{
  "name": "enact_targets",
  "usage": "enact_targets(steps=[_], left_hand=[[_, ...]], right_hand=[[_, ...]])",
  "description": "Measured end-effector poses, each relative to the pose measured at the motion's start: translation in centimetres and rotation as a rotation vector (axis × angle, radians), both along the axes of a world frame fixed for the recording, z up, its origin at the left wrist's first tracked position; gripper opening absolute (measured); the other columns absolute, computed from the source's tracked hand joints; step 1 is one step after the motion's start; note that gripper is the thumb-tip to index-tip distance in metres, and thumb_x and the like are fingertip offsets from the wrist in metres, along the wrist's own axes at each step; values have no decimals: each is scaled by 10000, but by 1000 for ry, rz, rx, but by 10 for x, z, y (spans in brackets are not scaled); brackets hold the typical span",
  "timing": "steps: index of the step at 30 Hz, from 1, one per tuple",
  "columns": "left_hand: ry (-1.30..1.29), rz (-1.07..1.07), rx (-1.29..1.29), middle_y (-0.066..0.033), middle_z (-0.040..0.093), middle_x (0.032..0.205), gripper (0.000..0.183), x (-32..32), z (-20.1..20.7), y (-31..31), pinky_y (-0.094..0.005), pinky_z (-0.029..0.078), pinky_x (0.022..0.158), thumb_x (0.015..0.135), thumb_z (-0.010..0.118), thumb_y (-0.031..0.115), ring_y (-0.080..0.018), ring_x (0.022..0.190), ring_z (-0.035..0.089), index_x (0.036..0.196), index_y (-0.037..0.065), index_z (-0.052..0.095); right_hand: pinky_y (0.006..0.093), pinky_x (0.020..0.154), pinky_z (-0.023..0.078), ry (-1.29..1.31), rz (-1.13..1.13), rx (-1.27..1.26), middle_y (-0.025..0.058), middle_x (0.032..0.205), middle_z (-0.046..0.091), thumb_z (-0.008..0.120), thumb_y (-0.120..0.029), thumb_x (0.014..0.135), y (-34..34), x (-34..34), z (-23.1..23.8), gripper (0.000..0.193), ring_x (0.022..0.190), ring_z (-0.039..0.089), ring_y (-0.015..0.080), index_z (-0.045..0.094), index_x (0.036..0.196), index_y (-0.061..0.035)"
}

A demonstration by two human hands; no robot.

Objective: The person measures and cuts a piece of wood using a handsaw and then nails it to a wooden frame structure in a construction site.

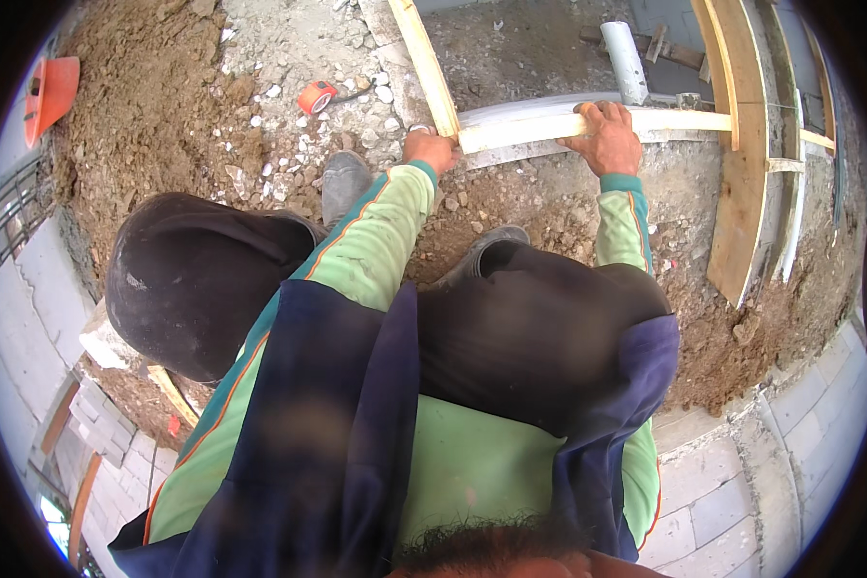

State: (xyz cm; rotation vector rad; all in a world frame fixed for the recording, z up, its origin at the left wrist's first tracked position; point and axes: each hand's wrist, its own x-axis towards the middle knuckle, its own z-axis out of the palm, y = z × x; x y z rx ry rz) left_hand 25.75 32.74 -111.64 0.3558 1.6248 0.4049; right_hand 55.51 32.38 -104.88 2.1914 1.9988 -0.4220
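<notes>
A pale wooden batten point(520, 133) runs crosswise in front of me, its left end meeting the lower end of a second batten point(420, 58) that slants away. At this corner my left hand point(432, 150) is closed on the joined ends; part of its fingers is hidden behind the wood. Farther right, my right hand point(609, 140) grips the crosswise batten from above, fingers bent over its far edge. The right end of the batten reaches the upright boards. Just beyond the right hand, a white pipe point(624, 64) stands tilted.
An orange tape measure point(316, 96) lies on gravel left of the battens. Wide wooden boards point(742, 202) stand at the right. My boots point(345, 185) rest on stony soil. A dirt heap point(154, 87) and an orange helmet-like object point(53, 96) are far left.
</notes>
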Motion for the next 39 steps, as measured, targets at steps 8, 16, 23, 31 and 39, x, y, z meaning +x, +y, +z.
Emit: enact_targets(steps=[8, 16, 23, 31, 39], left_hand=[[187, -69, 96, -188, 719, 937, 175, 6, 9, -2, -327, 577, 607, 906, 690, -13, -253, 747, 718, 1032, -121, 635], [16, -46, 60, -179, 724, 920, 212, -11, -15, -4, -305, 572, 589, 913, 722, 36, -230, 727, 712, 1027, -118, 630], [161, -278, 89, -175, 728, 919, 272, -12, 5, -4, -297, 580, 594, 901, 739, 51, -216, 701, 707, 1066, -134, 629], [345, -434, 253, -224, 752, 910, 499, 1, -31, -10, -417, 538, 792, 782, 850, 366, -330, 844, 732, 1030, -54, 743], [235, -266, 240, -113, 704, 756, 377, 48, 9, -1, -301, 500, 511, 797, 881, 174, -159, 581, 631, 951, -95, 667]], right_hand=[[497, 1048, 502, -25, -10, -83, 39, 1395, 587, 870, -530, 682, 2, 0, 0, 654, 1384, 461, 305, 672, 1240, -253], [513, 1017, 500, -8, -57, -74, 35, 1382, 593, 870, -509, 692, 12, -8, -15, 652, 1395, 447, 286, 674, 1261, -258], [520, 1002, 500, -18, -46, -98, 37, 1332, 612, 870, -507, 693, -4, -16, -23, 649, 1388, 451, 284, 679, 1257, -248], [544, 991, 507, 54, -63, 31, 28, 1333, 592, 884, -513, 654, 9, 14, -25, 639, 1376, 451, 277, 686, 1203, -253], [597, 923, 487, 118, -66, 63, 30, 1260, 602, 886, -422, 668, 5, 49, -18, 564, 1366, 438, 276, 688, 1172, -267]])
